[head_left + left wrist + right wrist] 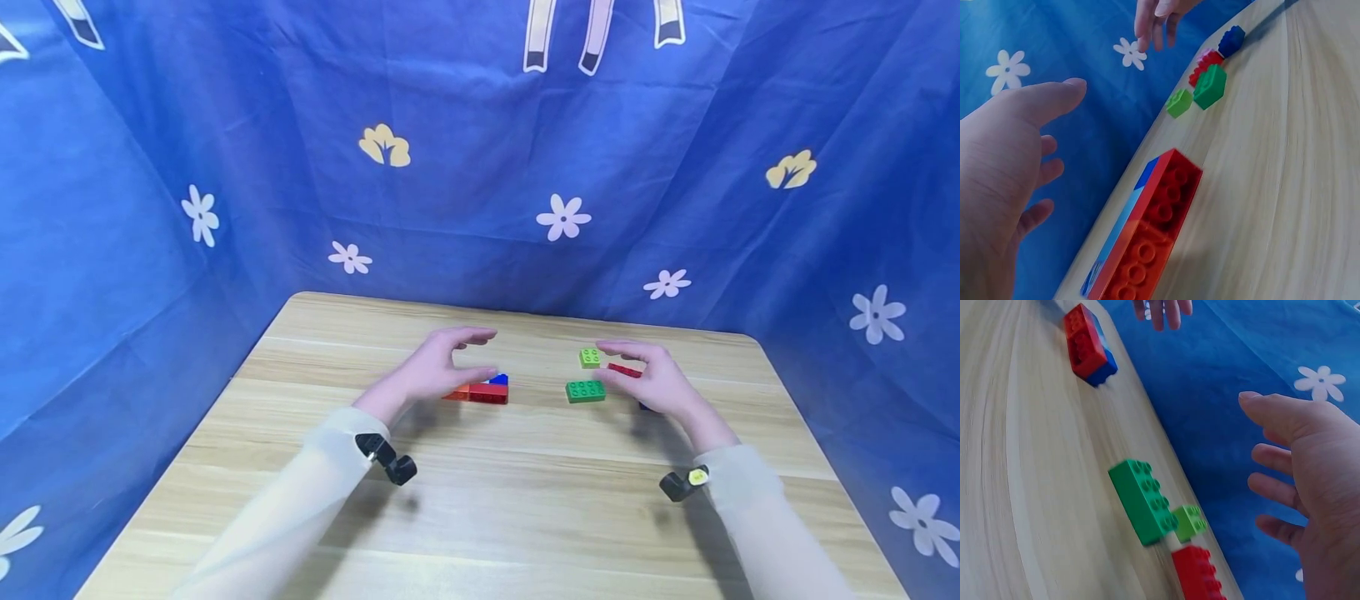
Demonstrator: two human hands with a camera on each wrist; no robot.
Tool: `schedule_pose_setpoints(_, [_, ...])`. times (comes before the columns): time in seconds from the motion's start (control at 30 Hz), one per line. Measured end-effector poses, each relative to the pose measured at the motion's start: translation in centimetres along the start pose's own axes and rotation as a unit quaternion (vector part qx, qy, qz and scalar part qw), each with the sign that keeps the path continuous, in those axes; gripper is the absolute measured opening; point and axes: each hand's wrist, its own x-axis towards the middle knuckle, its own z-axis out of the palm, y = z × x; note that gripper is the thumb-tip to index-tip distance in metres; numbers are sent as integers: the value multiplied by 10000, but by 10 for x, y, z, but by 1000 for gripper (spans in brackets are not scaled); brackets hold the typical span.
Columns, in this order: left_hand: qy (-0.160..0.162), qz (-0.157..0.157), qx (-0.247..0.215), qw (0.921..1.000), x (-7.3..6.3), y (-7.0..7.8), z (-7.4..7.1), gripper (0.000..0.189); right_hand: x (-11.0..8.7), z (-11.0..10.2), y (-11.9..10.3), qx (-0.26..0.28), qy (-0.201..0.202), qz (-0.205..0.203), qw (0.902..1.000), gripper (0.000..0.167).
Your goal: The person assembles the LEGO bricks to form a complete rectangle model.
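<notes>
My left hand (435,365) hovers above a group of toy building bricks, fingers loosely bent and holding nothing. In that group, a red brick (489,395) and an orange brick (1134,265) lie end to end on their sides, with blue (501,379) and light blue (1113,228) pieces against them. Over a second group is my right hand (654,382), its fingers relaxed and the grasp bare. Nearest it are a green brick (585,392), a small lime brick (589,358) and another red brick (624,370). A dark blue brick (1232,41) is mostly hidden by this hand in the head view.
Both groups lie on a light wooden table (480,500), towards its back edge. A bit of pink (1205,54) shows beside the second red brick. Blue cloth (465,208) with printed flowers hangs behind the table and along both sides.
</notes>
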Motion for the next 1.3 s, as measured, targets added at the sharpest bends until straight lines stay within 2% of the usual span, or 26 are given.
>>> schedule_pose_setpoints(0.23, [-28,189,-168,9997,12,8,15,64,-13,-18,12,-232,86,201,9995,48])
schedule_pose_setpoints(0.57, [-202,265,-288,9990,27,19,43,63,-34,-34,35,-555,270,269,9977,44])
schedule_pose_setpoints(0.93, [-337,211,-403,9984,39,27,76,63,-56,-45,54,-403,213,556,9974,46])
schedule_pose_setpoints(1.17, [-457,216,-532,9973,48,34,92,63,-65,-48,64,-352,275,702,9965,48])
schedule_pose_setpoints(1.3, [-493,110,-586,9970,50,36,101,62,-69,-48,68,-312,233,892,9952,50])
